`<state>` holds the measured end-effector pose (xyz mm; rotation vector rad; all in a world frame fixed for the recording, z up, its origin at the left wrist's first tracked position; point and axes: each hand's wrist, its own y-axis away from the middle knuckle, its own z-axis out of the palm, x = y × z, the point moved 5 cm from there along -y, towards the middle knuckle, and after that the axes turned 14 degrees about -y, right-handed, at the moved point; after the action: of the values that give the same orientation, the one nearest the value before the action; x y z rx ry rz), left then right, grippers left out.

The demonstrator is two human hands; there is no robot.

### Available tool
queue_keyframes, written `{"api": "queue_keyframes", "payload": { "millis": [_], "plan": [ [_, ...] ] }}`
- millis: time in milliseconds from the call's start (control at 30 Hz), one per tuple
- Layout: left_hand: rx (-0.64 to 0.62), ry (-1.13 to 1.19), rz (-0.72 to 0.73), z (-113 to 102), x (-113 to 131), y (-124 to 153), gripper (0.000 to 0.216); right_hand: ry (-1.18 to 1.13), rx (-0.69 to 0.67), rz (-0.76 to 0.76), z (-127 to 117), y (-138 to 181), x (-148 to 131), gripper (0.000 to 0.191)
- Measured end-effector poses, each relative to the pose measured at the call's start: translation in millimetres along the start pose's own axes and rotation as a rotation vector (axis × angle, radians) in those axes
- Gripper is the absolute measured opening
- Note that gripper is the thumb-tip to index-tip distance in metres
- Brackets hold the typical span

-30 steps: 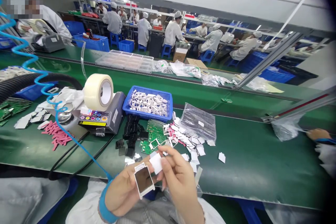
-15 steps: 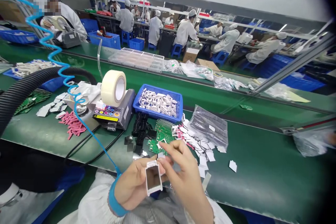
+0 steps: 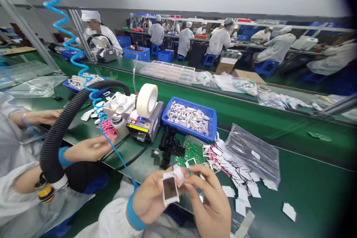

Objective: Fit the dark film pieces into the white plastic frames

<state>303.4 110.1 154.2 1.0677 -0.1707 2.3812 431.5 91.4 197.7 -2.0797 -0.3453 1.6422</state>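
My left hand (image 3: 150, 199) grips a small white-framed display panel (image 3: 170, 190) with a dark glossy face, held upright near the table's front edge. My right hand (image 3: 210, 202) pinches a small white film tab (image 3: 178, 174) at the panel's top right corner. Just beyond my hands lie a green circuit board (image 3: 192, 152), several black parts (image 3: 167, 147) and a heap of white and pink backing scraps (image 3: 237, 171). A blue wrist strap (image 3: 132, 212) circles my left wrist, with a blue coiled cord (image 3: 92, 93) running up from it.
A blue tray of white frames (image 3: 189, 117), a tape roll (image 3: 147, 100) on a small machine (image 3: 142, 124), and a clear bag (image 3: 253, 152) sit on the green belt. A black ribbed hose (image 3: 64, 126) arcs at left. A neighbour's hands (image 3: 86, 148) work at left; more workers sit behind.
The view has swung left, bringing the neighbour and the black hose into sight. My hands stay together on the panel, the right one still working the white tab at its top edge.
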Motion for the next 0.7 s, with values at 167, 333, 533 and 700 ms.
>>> {"api": "queue_keyframes", "payload": {
  "millis": [167, 333, 533, 700],
  "plan": [
    [0.1, -0.001, 0.075, -35, 14, 15, 0.032, 0.031, -0.176, 0.219, 6, 22, 39, 0.013],
    [0.106, 0.042, -0.065, -64, -4, 42, 0.035, 0.323, -0.381, 0.257, 19, 51, 89, 0.011],
    [0.363, 0.011, -0.065, -147, -28, 122, 0.024, 0.292, -0.294, 0.076, 3, 51, 77, 0.019],
    [0.521, 0.172, 0.182, -232, -11, 182, 0.037, 0.235, -0.352, 0.001, 14, 51, 70, 0.02]
  ]
}}
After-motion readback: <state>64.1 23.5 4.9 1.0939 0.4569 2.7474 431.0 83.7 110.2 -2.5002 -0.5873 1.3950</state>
